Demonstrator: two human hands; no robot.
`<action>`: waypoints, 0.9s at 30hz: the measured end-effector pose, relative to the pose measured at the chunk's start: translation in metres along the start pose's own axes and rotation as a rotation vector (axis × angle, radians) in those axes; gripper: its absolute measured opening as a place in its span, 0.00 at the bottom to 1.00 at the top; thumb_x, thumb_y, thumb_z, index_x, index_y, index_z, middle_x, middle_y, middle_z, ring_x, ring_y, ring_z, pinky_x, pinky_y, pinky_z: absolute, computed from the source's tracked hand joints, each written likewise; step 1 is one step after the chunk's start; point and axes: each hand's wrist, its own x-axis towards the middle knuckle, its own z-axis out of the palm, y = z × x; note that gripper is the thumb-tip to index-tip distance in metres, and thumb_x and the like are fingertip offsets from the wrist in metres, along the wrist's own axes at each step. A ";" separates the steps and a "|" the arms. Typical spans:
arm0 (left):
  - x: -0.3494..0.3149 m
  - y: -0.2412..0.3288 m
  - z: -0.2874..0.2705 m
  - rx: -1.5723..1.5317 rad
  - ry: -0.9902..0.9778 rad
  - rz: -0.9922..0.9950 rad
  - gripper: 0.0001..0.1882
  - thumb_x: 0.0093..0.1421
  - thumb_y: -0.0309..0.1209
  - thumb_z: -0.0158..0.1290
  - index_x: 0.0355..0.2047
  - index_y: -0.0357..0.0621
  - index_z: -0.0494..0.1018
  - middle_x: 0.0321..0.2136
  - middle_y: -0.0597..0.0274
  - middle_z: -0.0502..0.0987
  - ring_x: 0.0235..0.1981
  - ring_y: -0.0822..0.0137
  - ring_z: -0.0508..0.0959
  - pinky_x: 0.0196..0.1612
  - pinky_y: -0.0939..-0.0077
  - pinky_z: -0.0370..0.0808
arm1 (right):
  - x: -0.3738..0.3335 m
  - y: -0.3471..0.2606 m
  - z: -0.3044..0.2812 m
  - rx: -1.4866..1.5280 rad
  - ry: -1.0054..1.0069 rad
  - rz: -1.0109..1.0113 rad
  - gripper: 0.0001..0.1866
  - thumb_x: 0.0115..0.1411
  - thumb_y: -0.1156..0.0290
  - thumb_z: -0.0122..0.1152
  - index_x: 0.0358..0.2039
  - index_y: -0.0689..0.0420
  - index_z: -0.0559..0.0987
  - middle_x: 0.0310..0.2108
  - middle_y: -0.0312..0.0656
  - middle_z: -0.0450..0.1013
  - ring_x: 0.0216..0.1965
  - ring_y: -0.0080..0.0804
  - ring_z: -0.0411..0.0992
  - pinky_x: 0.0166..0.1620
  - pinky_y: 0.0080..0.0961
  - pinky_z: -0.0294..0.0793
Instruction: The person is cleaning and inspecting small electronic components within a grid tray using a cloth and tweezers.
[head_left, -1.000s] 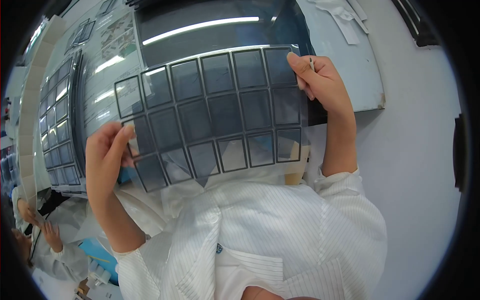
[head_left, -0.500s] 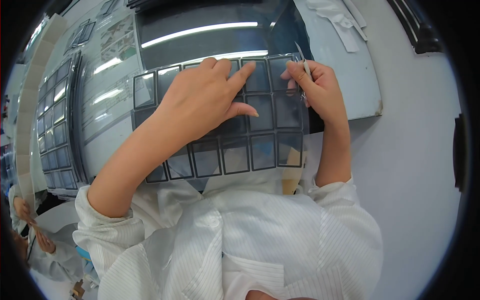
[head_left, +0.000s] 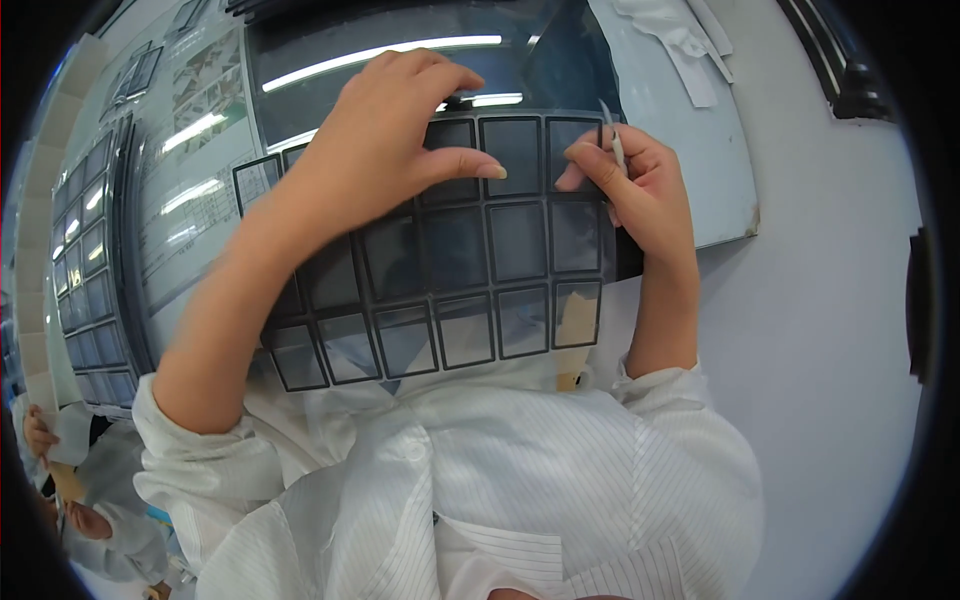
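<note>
A clear plastic sheet with rows of dark rectangular frames (head_left: 456, 245) is held up in front of me, its lower edge close to my shirt. My left hand (head_left: 400, 125) reaches across its upper part, thumb and fingers spread apart. A small dark bit (head_left: 458, 102) shows under its fingertips, too small to name. At the sheet's upper right corner is my right hand (head_left: 640, 185), closed round a slim pointed tool (head_left: 617, 150) with a pale handle. Whether this is a blade or tweezers I cannot tell. The right thumb and fingers also meet the sheet's edge.
Behind the sheet lies a dark glossy panel (head_left: 400, 70) reflecting lamps. A stack of similar framed sheets (head_left: 90, 260) stands at the left, near a clear-covered printed page (head_left: 205, 90). Crumpled white strips (head_left: 672, 35) lie far right. A co-worker's hands (head_left: 85, 520) show at lower left.
My left hand has moved up and left, off the middle of the sheet. The sheet has come slightly nearer and tilted. My right hand stays at the corner with the tool.
</note>
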 end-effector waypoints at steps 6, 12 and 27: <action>0.023 -0.018 -0.005 -0.592 -0.672 -0.319 0.17 0.49 0.39 0.69 0.29 0.37 0.78 0.18 0.66 0.70 0.22 0.74 0.68 0.29 0.78 0.67 | -0.003 0.005 0.000 0.104 0.009 -0.062 0.11 0.63 0.63 0.62 0.32 0.59 0.79 0.21 0.35 0.77 0.14 0.09 0.59 0.17 0.09 0.53; 0.015 -0.019 0.003 -0.819 -0.667 -0.376 0.12 0.51 0.32 0.67 0.30 0.37 0.78 0.21 0.69 0.73 0.25 0.77 0.69 0.30 0.80 0.66 | -0.001 0.002 0.001 0.174 0.068 -0.011 0.11 0.64 0.64 0.61 0.30 0.58 0.79 0.18 0.34 0.75 0.16 0.10 0.64 0.19 0.09 0.54; 0.008 -0.019 0.007 -0.991 -0.595 -0.425 0.11 0.51 0.32 0.67 0.31 0.39 0.80 0.22 0.68 0.78 0.26 0.78 0.72 0.31 0.81 0.66 | 0.019 -0.019 -0.019 0.126 -0.093 -0.024 0.15 0.62 0.57 0.62 0.38 0.56 0.80 0.27 0.35 0.78 0.17 0.09 0.63 0.22 0.06 0.56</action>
